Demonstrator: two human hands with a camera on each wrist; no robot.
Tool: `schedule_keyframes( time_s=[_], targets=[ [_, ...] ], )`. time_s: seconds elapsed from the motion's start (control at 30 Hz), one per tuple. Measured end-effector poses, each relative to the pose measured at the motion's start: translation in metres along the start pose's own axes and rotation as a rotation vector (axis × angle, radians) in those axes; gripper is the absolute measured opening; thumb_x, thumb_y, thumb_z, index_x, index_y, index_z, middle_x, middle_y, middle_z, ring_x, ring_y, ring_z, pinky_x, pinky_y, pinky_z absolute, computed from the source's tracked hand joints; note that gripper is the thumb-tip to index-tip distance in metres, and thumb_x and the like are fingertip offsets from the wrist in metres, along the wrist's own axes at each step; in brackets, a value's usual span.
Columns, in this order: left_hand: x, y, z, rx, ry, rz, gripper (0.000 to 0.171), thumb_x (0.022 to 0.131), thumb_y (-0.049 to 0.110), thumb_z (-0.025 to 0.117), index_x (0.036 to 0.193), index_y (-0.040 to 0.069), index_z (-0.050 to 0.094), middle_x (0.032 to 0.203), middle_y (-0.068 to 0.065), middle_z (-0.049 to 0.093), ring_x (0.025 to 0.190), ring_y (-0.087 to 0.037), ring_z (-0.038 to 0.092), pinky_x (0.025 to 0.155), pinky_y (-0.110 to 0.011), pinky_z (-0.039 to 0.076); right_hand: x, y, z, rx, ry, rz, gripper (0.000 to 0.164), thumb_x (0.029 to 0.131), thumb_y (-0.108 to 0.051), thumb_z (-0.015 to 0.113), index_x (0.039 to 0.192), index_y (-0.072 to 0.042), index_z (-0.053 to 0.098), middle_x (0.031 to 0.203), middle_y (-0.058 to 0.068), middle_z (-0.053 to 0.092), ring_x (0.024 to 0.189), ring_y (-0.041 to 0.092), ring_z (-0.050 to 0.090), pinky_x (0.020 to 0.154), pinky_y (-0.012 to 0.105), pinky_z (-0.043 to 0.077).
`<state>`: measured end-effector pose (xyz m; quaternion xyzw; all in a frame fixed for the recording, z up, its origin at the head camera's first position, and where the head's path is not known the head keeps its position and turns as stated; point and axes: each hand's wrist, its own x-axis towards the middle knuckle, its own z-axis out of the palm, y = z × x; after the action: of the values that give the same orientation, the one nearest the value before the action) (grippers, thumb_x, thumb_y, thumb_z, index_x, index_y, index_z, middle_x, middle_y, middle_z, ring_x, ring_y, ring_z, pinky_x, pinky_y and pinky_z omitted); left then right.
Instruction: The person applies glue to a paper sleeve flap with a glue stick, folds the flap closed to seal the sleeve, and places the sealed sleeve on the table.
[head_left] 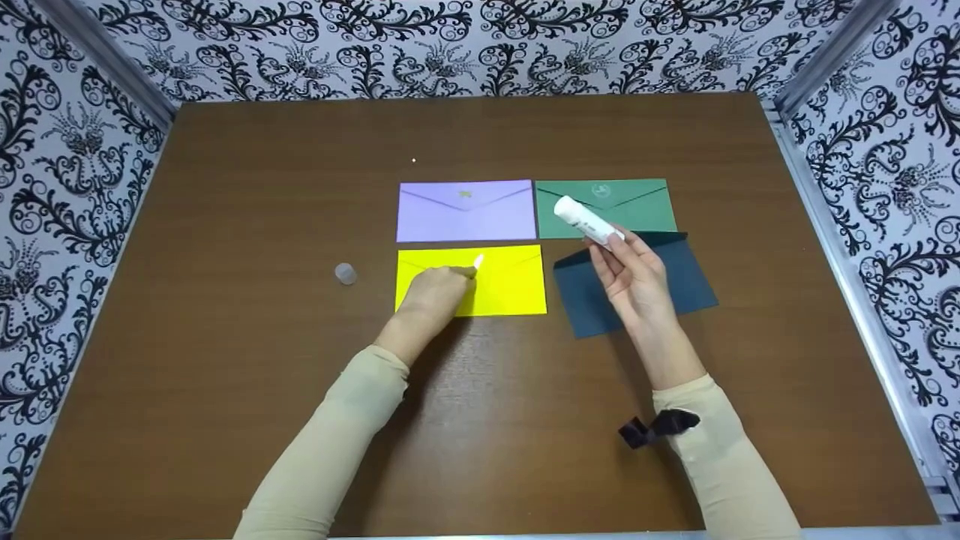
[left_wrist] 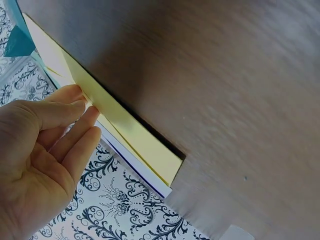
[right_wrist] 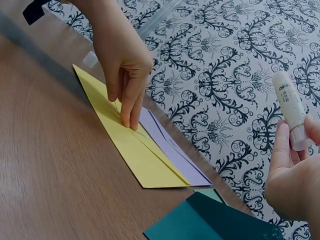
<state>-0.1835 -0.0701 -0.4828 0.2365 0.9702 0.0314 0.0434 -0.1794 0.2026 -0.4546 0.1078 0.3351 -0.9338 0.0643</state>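
Note:
My left hand (head_left: 441,291) reaches over the yellow envelope (head_left: 511,289), its fingertips touching the flap near the middle. In the left wrist view the fingers (left_wrist: 75,142) are nearly straight there. A small white patch (head_left: 478,261) shows at the index fingertip; what it is I cannot tell. My right hand (head_left: 639,281) holds a white glue stick (head_left: 588,219) up in the air, tilted, between thumb and fingers. Under that hand lies a dark teal envelope (head_left: 686,281), set at an angle and partly hidden, its flap apparently raised.
A purple envelope (head_left: 465,223) with a small gold mark and a green envelope (head_left: 645,210) with a pale seal lie closed in the row behind. Left of the envelopes is a small translucent cap (head_left: 345,274). A black ribbon (head_left: 660,427) hangs at the right sleeve.

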Motion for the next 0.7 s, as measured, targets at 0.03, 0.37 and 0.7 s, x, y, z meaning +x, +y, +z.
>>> schedule_keyframes(
  time_s=[0.03,0.37,0.7],
  targets=[
    [0.000,0.000,0.001,0.002,0.003,0.002,0.028,0.086,-0.009,0.055,0.098,0.011,0.071,0.101,-0.004,0.069,0.071,-0.027,0.064,0.061,-0.040,0.056,0.000,0.000,0.000,0.000,0.003,0.001,0.029,0.086,-0.002,0.065,0.113,0.001,0.055,0.118,0.018,0.051,0.102,0.028,0.065,0.087,0.026,0.053],
    [0.001,-0.002,0.001,-0.047,-0.035,-0.001,0.033,0.085,-0.012,0.053,0.098,0.013,0.070,0.118,0.000,0.066,0.076,-0.026,0.063,0.065,-0.039,0.055,-0.004,0.000,0.000,0.000,0.008,0.010,0.026,0.088,-0.002,0.062,0.112,0.001,0.055,0.119,0.017,0.049,0.101,0.026,0.066,0.085,0.027,0.054],
    [-0.004,-0.009,-0.011,-0.048,-0.032,-0.013,0.041,0.084,-0.013,0.050,0.103,0.016,0.072,0.123,0.003,0.064,0.086,-0.026,0.066,0.070,-0.035,0.056,-0.006,-0.002,-0.004,-0.020,0.006,-0.004,0.025,0.088,-0.003,0.062,0.111,0.001,0.055,0.118,0.017,0.052,0.100,0.024,0.066,0.086,0.027,0.054]
  ],
)
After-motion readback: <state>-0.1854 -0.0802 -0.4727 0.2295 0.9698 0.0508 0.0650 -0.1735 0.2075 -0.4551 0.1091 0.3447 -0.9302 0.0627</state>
